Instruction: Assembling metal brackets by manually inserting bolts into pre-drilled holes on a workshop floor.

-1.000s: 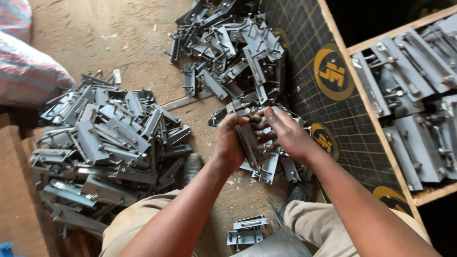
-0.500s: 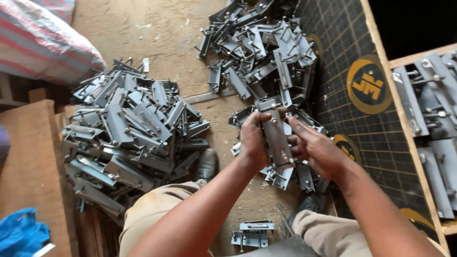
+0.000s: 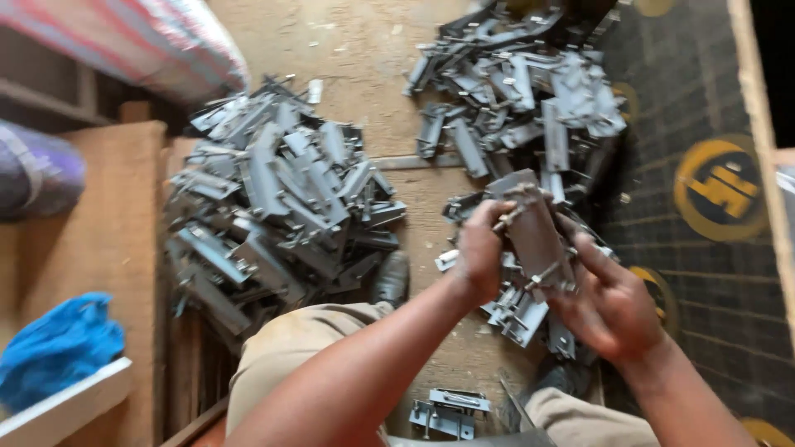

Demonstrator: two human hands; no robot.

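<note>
- The whole view is smeared by motion blur; the edges of the grey metal bracket (image 3: 537,236) are softened, and its small bolts cannot be made out clearly.
- The bracket's lower end is covered by the right hand (image 3: 609,302), its left edge by the left hand (image 3: 483,248).
- The far pile of brackets (image 3: 522,91), beyond the held bracket, is cut off by the top edge.
- The striped sack (image 3: 157,41), far left of the bracket, is cropped at the top.
- The blue cloth (image 3: 54,348) is partly hidden by a white board (image 3: 66,401).
</note>
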